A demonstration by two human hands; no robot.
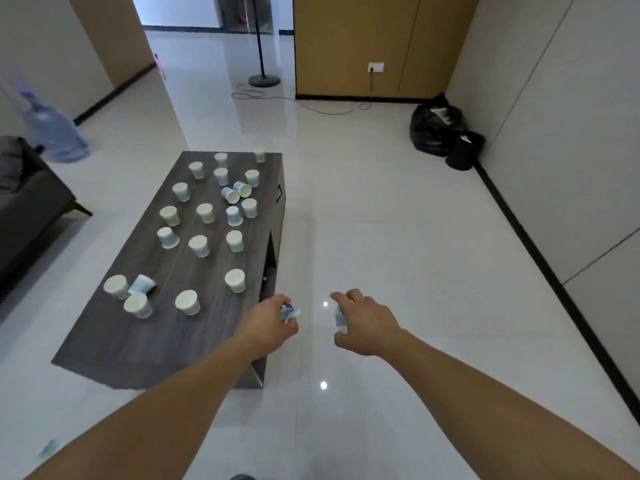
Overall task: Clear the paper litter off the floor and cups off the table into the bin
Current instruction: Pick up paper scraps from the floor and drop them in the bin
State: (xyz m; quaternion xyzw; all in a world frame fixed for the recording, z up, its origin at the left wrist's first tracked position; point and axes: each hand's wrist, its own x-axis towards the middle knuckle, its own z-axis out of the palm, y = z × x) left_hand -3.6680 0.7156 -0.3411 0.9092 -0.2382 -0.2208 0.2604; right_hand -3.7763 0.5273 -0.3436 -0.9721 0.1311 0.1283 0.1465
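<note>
Both arms reach forward over the white floor. My left hand (pixel 268 322) is closed around a crumpled blue-and-white paper scrap (pixel 289 311) by the table's near right corner. My right hand (pixel 367 323) grips a second crumpled paper scrap (pixel 340 318) between thumb and fingers. Several pale paper cups (pixel 187 301) stand or lie tipped on the dark wood coffee table (pixel 162 341) at the left. The black bin (pixel 462 150), lined with a bag, stands far off by the right wall next to a full black rubbish bag (pixel 433 128). One more paper scrap (pixel 48 448) lies on the floor at the bottom left.
A dark sofa (pixel 24 209) sits left of the table, with a large water bottle (pixel 52 129) behind it. A floor stand (pixel 264 79) and a loose cable (pixel 304 103) lie near the far brown wall. Open floor stretches between me and the bin.
</note>
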